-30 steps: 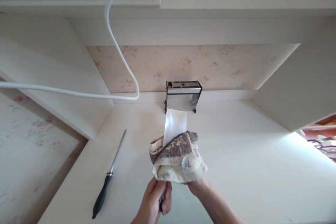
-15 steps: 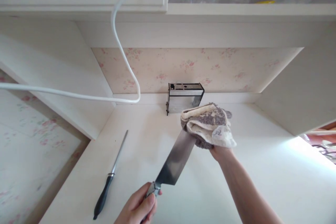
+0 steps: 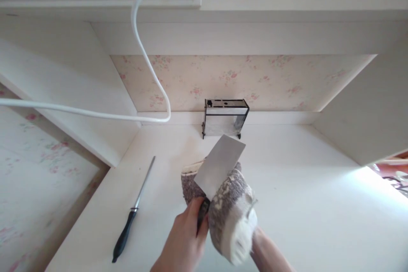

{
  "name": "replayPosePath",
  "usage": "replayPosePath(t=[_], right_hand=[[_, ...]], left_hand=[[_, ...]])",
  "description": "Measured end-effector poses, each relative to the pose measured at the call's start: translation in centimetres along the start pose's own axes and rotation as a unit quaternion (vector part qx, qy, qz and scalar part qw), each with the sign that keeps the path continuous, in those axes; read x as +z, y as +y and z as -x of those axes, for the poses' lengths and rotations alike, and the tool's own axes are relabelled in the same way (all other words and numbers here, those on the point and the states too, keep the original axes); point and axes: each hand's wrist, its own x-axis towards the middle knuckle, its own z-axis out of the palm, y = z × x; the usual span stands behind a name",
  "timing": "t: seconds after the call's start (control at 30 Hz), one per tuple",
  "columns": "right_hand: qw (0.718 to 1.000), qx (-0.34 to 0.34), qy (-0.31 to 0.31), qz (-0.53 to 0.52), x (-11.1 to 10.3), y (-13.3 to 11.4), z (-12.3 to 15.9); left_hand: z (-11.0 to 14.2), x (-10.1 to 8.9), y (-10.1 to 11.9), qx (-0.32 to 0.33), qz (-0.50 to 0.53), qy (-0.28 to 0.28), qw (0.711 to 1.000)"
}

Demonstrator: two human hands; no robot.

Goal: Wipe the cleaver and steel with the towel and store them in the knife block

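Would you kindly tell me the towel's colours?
The towel is cream and mottled grey-brown, best seen in the head view.

the left fingers [image 3: 194,209] grip a cleaver [image 3: 217,169] against a bunched towel [image 3: 227,210].

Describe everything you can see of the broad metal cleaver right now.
The broad grey metal cleaver has a flat, roughly rectangular blade with a dull sheen and a dark handle, mostly covered by the bare left hand gripping it. It is over the white counter, blade slanting away, up and right in view. The grey-brown and cream cloth towel flanks it, apparently touching.
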Motion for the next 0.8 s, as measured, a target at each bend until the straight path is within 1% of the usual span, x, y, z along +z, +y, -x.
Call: replayPosePath(t=[0.03, 0.07, 0.1, 0.17, 0.23, 0.37, 0.43, 0.53, 0.63, 0.67, 0.7, 0.73, 0.77, 0.8], right_hand=[[0.999, 0.028, -0.026, -0.021, 0.8, 0.4, 0.6], [0.997, 0.051, -0.030, -0.042, 1.6, 0.6, 1.0], [0.996, 0.061, -0.018, -0.058, 2.3, 0.6, 1.4], [0.997, 0.040, 0.017, -0.070, 3.5, 0.2, 1.6], [0.997, 0.019, 0.026, -0.063, 4.2, -0.3, 1.3], [0.997, 0.012, 0.010, -0.078, 4.6, -1.3, -0.2], [0.995, 0.012, 0.022, -0.097, 4.4, -2.2, -1.4], [0.993, 0.003, 0.038, -0.112, 3.9, -3.9, -3.5], [0.992, -0.020, 0.018, -0.121, 3.3, -6.1, -5.5], [0.991, -0.036, 0.010, -0.125, 3.0, -6.9, -6.1], [0.991, -0.053, 0.003, -0.127, 2.6, -7.7, -6.6], [0.989, -0.070, -0.002, -0.127, 2.1, -8.6, -7.1], [0.988, -0.087, -0.004, -0.127, 1.4, -9.3, -7.5], [0.987, -0.102, -0.006, -0.126, 0.5, -10.0, -7.9]], left_hand=[[-0.1, 0.9, 0.0, 0.033, -0.050, 0.008, 0.998], [-0.1, 1.9, -0.2, 0.066, -0.100, 0.018, 0.993], [-0.1, 2.7, -0.4, 0.097, -0.148, 0.030, 0.984], [0.1, 4.0, -0.8, 0.146, -0.227, 0.047, 0.962], [0.3, 4.6, -1.1, 0.176, -0.274, 0.048, 0.944], [0.7, 4.5, -1.3, 0.192, -0.337, 0.042, 0.921], [1.3, 4.2, -1.6, 0.209, -0.364, 0.048, 0.907], [2.4, 3.9, -2.4, 0.236, -0.393, 0.069, 0.886], [3.6, 3.6, -3.6, 0.260, -0.407, 0.114, 0.869], [4.0, 3.5, -3.9, 0.264, -0.397, 0.129, 0.869], [4.4, 3.3, -4.2, 0.260, -0.374, 0.142, 0.879], [4.8, 3.1, -4.3, 0.243, -0.334, 0.150, 0.898], [5.2, 2.8, -4.4, 0.213, -0.277, 0.150, 0.925], [5.6, 2.4, -4.3, 0.169, -0.205, 0.142, 0.954]])
